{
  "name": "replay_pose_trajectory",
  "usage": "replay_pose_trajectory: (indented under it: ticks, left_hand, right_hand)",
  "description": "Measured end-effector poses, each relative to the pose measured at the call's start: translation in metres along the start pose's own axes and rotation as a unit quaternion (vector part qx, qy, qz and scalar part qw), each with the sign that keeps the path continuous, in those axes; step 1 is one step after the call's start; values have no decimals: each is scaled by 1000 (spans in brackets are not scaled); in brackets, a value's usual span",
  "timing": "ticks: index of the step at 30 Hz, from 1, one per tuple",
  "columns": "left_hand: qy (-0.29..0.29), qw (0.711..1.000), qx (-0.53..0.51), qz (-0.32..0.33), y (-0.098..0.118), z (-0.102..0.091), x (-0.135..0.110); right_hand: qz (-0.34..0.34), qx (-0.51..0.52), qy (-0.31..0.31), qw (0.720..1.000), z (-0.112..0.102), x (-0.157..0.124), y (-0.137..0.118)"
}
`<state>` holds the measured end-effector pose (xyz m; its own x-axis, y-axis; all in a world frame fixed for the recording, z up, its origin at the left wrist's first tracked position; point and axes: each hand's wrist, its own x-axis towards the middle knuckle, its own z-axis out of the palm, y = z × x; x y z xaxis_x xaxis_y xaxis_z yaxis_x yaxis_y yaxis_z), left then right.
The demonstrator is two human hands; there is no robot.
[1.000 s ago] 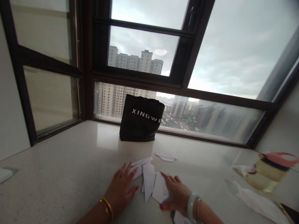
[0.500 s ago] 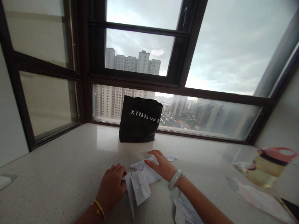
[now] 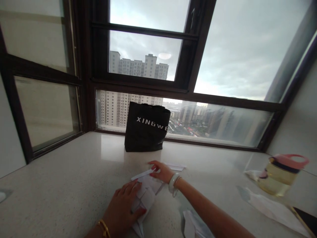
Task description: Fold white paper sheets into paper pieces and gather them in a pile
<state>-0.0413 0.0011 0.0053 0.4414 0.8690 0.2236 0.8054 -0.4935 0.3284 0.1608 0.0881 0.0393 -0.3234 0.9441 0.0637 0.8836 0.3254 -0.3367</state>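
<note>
My left hand (image 3: 123, 207) lies over a pile of folded white paper pieces (image 3: 148, 195) on the pale stone sill, thumb and fingers closed round a folded piece. My right hand (image 3: 160, 171) reaches further out and pinches a thin white folded paper strip (image 3: 142, 174) by its right end. One more small folded paper (image 3: 177, 167) lies just beyond the right hand. A gold bangle is on my left wrist, a pale bangle and a thin bracelet on my right wrist.
A black bag (image 3: 146, 128) with white letters stands at the window behind the papers. At right are a yellow-tinted bottle with a pink lid (image 3: 280, 172) and a white tissue (image 3: 272, 208). More white paper (image 3: 193, 225) lies under my right forearm. Dark window frames bound the sill (image 3: 61, 185).
My right hand went from the near pile out to the far papers and closed on the thin strip. My left hand shifted right onto the folded pile. The view dropped slightly.
</note>
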Motion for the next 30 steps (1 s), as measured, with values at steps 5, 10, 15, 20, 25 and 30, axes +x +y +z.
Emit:
replay_pose_trajectory:
  ticks: [5,10,15,20,25,30]
  left_hand:
    - [-27,999,-13,-19,1,-4,1]
    - [-14,998,-49,-27,6,-4,2]
    - [25,995,-90,-16,3,2,4]
    - [33,994,-104,3,-4,5,6]
    - [24,995,-96,13,-5,5,5]
    - [22,995,-93,12,-2,1,4]
  right_hand:
    - [98,-85,55,990,-23,-1,55]
    - [105,-134,33,985,-18,-22,77]
    - [79,-130,68,986,-26,-29,44]
    - [-111,-35,5,993,-10,-53,-8]
    - [-50,-33,-33,998,5,-91,-23]
    - [61,-44,-80,994,7,-108,-11]
